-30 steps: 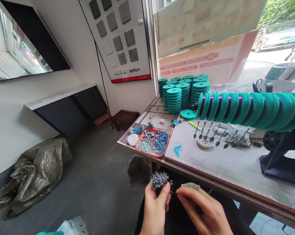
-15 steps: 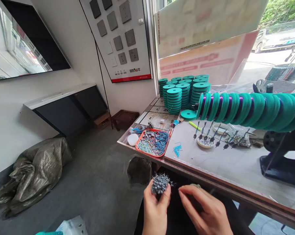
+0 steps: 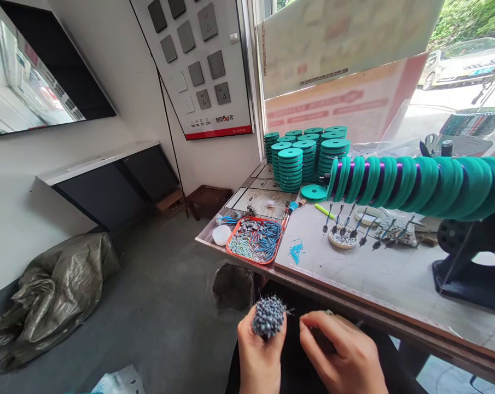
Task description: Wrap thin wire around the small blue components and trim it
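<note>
Likely light, springy and bristly; best to grip the bundle (image 3: 268, 318) below its knobbly top. Clasped in the left hand (image 3: 260, 350) before the bench (image 3: 378, 282), beside a right hand (image 3: 341, 350) with fingertips together, contents unclear.

Dark bundle (image 3: 269, 317): it's looking super bumpy, slightly shiny knobs, thin wiry ends sticking out
Green spools (image 3: 290, 171): they're coming across as smooth plastic, pretty matt
Red-orange tray (image 3: 267, 262): its rim is looking like glossy plastic
White round thing (image 3: 221, 235): it's showing a smooth, milky plastic finish
Work board (image 3: 366, 279): it's giving off a faint satin sheen, smooth mostly
Machine base (image 3: 472, 290): it's reading as black painted metal, low gloss
Stool (image 3: 209, 197): it's looking like dark varnished wood
Sack (image 3: 69, 290): crinkly plastic, honestly, and it's catching light along every fold
Wall screen (image 3: 54, 65): it's reflecting like a mirror, totally glossy
Floor (image 3: 161, 306): it's looking smooth, concrete-ish, mostly matt
</note>
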The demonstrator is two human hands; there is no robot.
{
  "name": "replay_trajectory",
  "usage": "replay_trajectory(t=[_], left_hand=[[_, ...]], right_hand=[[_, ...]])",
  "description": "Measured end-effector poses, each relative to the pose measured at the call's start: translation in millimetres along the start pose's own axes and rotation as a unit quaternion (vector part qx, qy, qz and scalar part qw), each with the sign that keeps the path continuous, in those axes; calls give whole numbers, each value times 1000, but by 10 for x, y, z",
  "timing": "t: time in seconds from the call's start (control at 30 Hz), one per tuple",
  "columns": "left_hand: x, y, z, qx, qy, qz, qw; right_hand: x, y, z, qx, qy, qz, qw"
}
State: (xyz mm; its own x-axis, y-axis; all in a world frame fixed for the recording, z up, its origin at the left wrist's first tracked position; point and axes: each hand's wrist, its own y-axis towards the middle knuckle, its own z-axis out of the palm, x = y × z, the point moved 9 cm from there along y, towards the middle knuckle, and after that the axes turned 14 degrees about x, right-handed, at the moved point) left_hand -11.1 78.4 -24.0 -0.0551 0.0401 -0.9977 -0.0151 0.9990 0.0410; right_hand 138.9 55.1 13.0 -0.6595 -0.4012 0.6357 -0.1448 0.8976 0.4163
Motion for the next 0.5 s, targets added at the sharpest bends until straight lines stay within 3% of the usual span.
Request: replay_trajectory(t=[0.07, 0.23, 0.33, 0.47, 0.5], left_hand=[[-89, 34, 43, 40, 49, 12, 998], [-182, 32, 29, 27, 53, 18, 998], [-115, 35, 86, 57, 21, -15, 998], [75, -23, -71, -16, -76, -83, 994], [110, -35, -76, -12, -97, -101, 990]], right_hand=[[5, -6, 23, 6, 13, -4, 1000], [15, -3, 30, 5, 60, -21, 998], [51, -3, 15, -1, 27, -48, 998], [122, -27, 20, -14, -71, -87, 994], [131, -26, 36, -9, -82, -91, 992]])
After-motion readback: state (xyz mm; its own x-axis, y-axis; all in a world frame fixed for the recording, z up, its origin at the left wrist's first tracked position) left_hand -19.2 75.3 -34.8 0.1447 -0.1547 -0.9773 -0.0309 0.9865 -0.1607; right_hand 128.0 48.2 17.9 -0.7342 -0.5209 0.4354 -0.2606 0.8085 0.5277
